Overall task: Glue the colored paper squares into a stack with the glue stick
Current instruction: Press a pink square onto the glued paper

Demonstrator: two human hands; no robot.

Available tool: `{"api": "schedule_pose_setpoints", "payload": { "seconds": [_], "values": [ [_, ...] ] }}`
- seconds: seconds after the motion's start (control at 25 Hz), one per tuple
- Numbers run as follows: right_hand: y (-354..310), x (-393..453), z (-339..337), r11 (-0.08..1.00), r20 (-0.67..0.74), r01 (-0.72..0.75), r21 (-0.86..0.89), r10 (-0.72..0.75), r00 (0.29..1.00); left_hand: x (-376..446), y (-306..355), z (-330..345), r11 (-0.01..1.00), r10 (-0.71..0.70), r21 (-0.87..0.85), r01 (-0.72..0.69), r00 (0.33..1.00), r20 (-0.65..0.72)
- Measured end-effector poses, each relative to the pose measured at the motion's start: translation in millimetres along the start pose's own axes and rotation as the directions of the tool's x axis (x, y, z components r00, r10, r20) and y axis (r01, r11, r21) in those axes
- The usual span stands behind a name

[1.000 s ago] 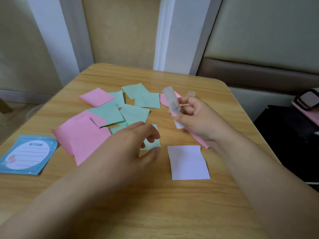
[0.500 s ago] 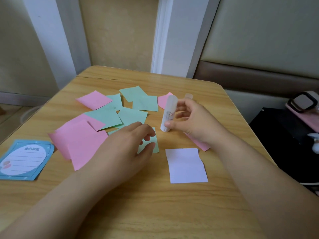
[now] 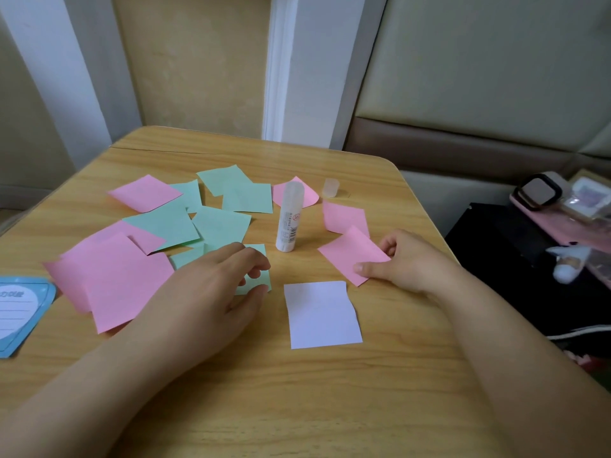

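Observation:
A white glue stick (image 3: 290, 217) stands upright and uncapped in the middle of the wooden table (image 3: 330, 408). Its clear cap (image 3: 330, 187) sits behind it to the right. My right hand (image 3: 406, 259) pinches a pink paper square (image 3: 350, 254) by its near right edge, lifting it off the table. A pale lilac square (image 3: 322, 314) lies flat just in front. My left hand (image 3: 211, 292) rests with loosely curled fingers on a small green square (image 3: 261, 279), thumb at its near edge. Several pink and green squares lie scattered at the left and back.
A blue note card (image 3: 20, 309) lies at the table's left edge. Another pink square (image 3: 345, 218) curls up behind my right hand. Off the table's right side are a black surface and a pink case (image 3: 542, 196) with clutter.
My right hand has set the glue stick upright on the table and let go, then moved right and pinched a pink square. My left hand has stayed on the green square.

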State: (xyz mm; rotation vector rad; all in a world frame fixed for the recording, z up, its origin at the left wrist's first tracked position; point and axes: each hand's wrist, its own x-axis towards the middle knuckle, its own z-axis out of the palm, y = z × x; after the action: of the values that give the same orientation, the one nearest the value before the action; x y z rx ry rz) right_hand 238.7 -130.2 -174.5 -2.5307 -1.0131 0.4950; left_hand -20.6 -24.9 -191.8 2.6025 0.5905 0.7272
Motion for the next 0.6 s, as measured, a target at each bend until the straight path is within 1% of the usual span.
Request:
{"api": "schedule_pose_setpoints", "payload": {
  "seconds": [0.08,0.16,0.24,0.32,0.36,0.4,0.48,0.52,0.56,0.6],
  "values": [
    [1.6,0.7,4.7,0.993,-0.032,0.044,0.112,-0.041,0.999,-1.1,0.1,-1.7,1.0,-0.019,-0.003,0.019,0.999,0.028],
    [1.0,-3.1,7.7,0.958,-0.134,0.14,0.251,-0.108,0.985,-1.7,1.1,-3.2,1.0,-0.024,-0.007,0.024,0.999,0.038],
    [-2.3,-13.6,5.6,0.861,-0.257,0.238,0.449,-0.131,0.957,-1.3,3.3,-4.0,0.999,-0.025,-0.031,0.026,0.999,0.019],
    [-6.9,-27.8,-0.6,0.73,-0.328,0.303,0.613,-0.114,0.938,-1.1,8.1,-4.9,0.994,-0.054,-0.1,0.053,0.999,-0.002],
    [-10.0,-37.0,-3.9,0.669,-0.325,0.324,0.67,-0.128,0.937,-1.5,13.0,-5.6,0.983,-0.09,-0.163,0.086,0.996,-0.016],
    [-14.0,-46.3,-5.8,0.612,-0.293,0.33,0.719,-0.163,0.942,-1.9,18.4,-6.4,0.963,-0.139,-0.239,0.129,0.99,-0.024],
    [-20.2,-61.6,-3.2,0.553,-0.206,0.301,0.777,-0.228,0.951,-3.0,27.6,-9.1,0.913,-0.219,-0.359,0.195,0.975,-0.026],
    [-20.6,-65.6,0.6,0.557,-0.182,0.283,0.781,-0.23,0.956,-4.1,30.2,-10.4,0.909,-0.222,-0.368,0.197,0.975,-0.025],
    [-19.5,-67.5,5.1,0.568,-0.173,0.263,0.78,-0.207,0.963,-5.1,31.3,-11.6,0.922,-0.205,-0.338,0.187,0.979,-0.017],
    [-17.0,-68.4,9.0,0.582,-0.167,0.241,0.777,-0.179,0.97,-6.5,31.2,-12.9,0.95,-0.171,-0.268,0.163,0.985,-0.007]
  ]
}}
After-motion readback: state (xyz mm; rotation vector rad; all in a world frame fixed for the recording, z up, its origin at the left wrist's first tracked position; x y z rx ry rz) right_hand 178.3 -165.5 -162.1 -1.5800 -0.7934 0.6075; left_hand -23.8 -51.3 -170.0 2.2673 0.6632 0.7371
